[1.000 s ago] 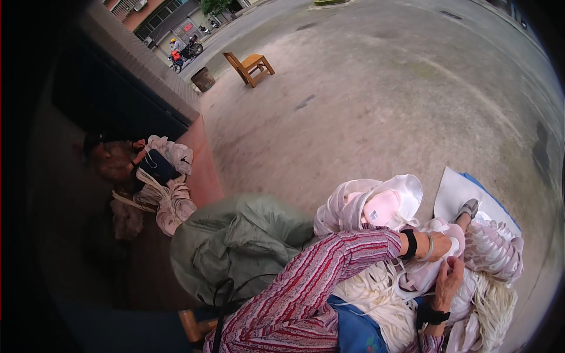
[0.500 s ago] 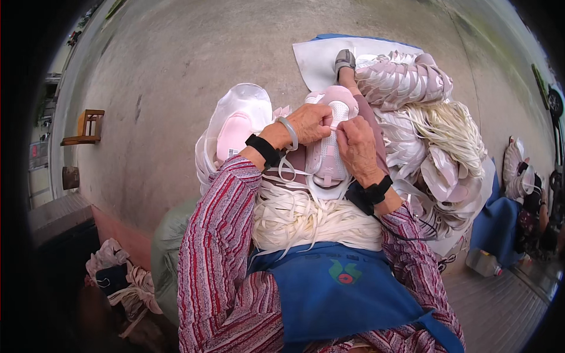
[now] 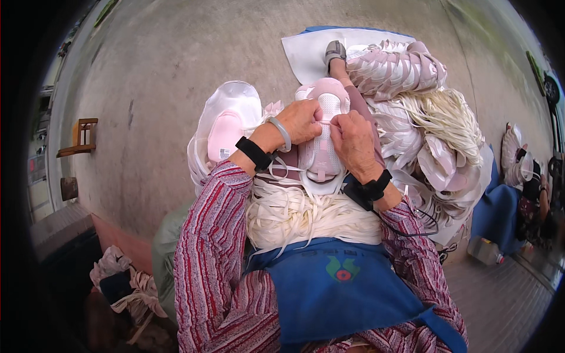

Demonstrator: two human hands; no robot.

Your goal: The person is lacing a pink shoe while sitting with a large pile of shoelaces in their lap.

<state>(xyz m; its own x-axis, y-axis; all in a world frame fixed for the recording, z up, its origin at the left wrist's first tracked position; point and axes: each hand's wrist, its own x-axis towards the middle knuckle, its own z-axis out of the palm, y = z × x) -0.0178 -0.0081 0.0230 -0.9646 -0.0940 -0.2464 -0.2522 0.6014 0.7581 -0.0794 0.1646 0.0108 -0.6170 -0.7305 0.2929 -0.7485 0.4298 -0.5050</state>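
Observation:
A pink and white shoe upper (image 3: 321, 165) lies lengthwise on my lap, its mesh tongue facing up. My left hand (image 3: 300, 121) is closed in a pinch at the left edge of its lace opening. Opposite it, my right hand (image 3: 354, 138) pinches at the right edge. Between the fingertips a thin pale shoelace (image 3: 325, 122) crosses the tongue; the ends inside the fingers are hidden. A heap of cream laces (image 3: 312, 216) covers my lap above the blue apron (image 3: 338, 300). Beside my left hand rests another upper with a pink lining (image 3: 225, 134).
On my right lie a stacked bundle of uppers (image 3: 400, 73), a hank of cream laces (image 3: 450, 115) and more loose uppers (image 3: 441, 170) on white sheeting. A wooden stool (image 3: 82, 138) stands far left. Another person (image 3: 532, 206) sits far right near a plastic jug (image 3: 485, 250).
The whole view has shifted slightly, so things sit a bit further left. Both hands stay pinched at the lace opening, with the right hand turned a little and the tongue showing more between them.

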